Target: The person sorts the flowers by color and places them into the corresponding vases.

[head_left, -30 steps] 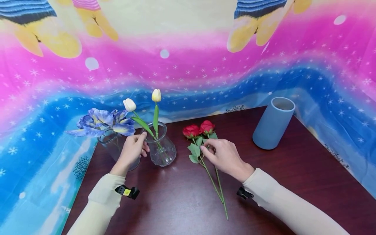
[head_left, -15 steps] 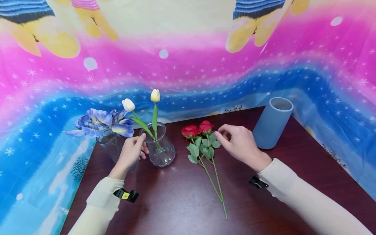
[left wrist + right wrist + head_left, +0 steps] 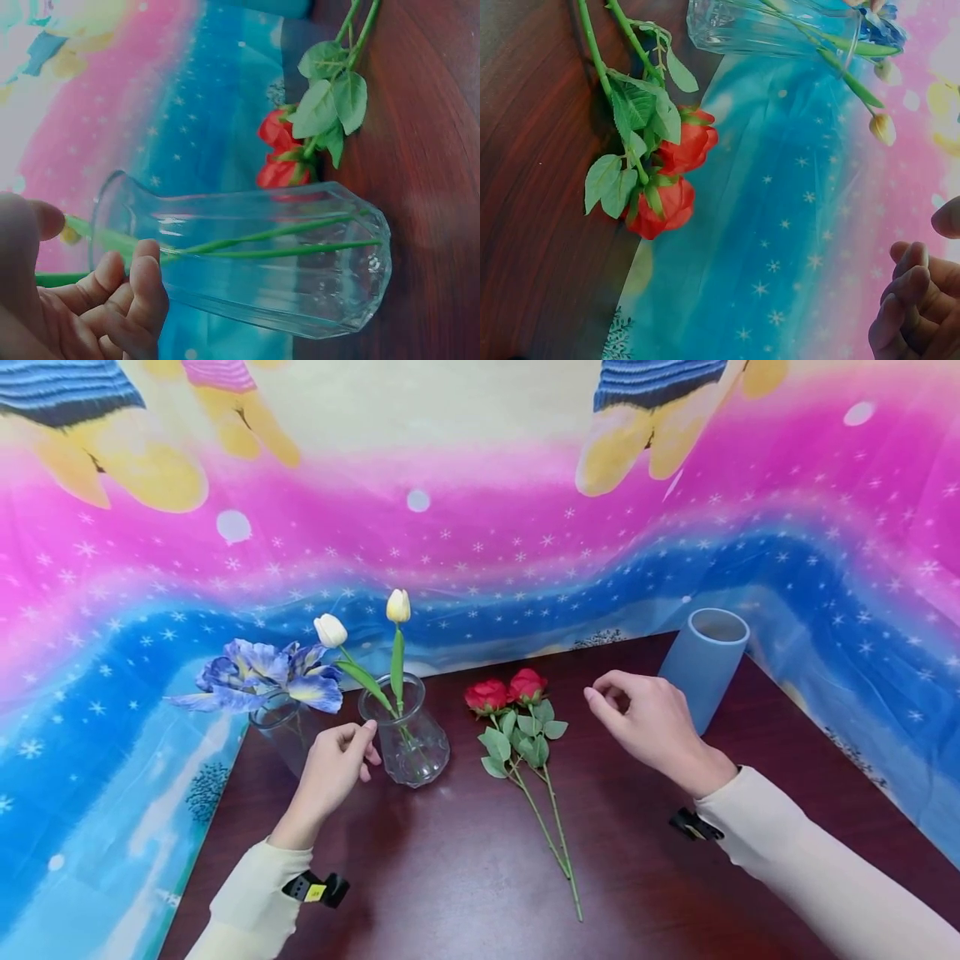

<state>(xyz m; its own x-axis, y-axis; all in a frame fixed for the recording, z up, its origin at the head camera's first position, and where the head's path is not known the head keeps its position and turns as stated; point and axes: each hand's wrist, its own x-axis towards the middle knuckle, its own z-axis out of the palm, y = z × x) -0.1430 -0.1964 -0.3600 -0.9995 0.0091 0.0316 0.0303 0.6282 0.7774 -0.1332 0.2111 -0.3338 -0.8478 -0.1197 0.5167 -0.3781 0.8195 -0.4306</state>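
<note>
In the head view my left hand is just left of the clear glass vase, fingertips near its side and thumb apart from the loosely bent fingers. Two white tulips lean in that vase, their green stems visible through the glass in the left wrist view. My right hand hovers between the roses and the blue-grey vase, its fingers loosely curled around nothing. Two red roses with leafy stems lie on the table, blooms toward the back.
A second glass vase with blue-purple irises stands at the left, partly behind my left hand. The dark red-brown table ends at a printed cloth backdrop behind and on both sides.
My right hand has moved right, away from the rose leaves, toward the blue-grey vase. My left hand has drawn slightly down from the rim of the tulip vase. The flowers have stayed in place.
</note>
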